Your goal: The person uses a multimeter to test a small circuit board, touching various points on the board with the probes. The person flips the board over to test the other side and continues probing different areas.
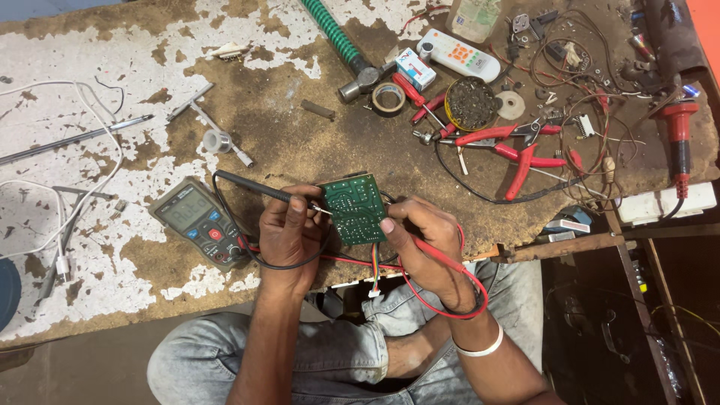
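A small green circuit board (352, 208) is held above the front edge of a worn workbench (112, 247). My left hand (289, 234) grips a black meter probe (251, 186) whose metal tip touches the board's left edge. My right hand (424, 244) holds the board's right edge and a red probe (439, 256) with its red lead looping under the wrist. A grey multimeter (199, 221) lies just left of my left hand. A multicoloured wire bundle (374, 270) hangs from the board.
Red-handled pliers (517, 150), a hammer with a green handle (352, 52), a tape roll (388, 97), a round tin (470, 103), a white remote (459, 54) and tangled wires fill the bench's right side. White cables (82, 172) and a thin metal rod (75, 139) lie at the left.
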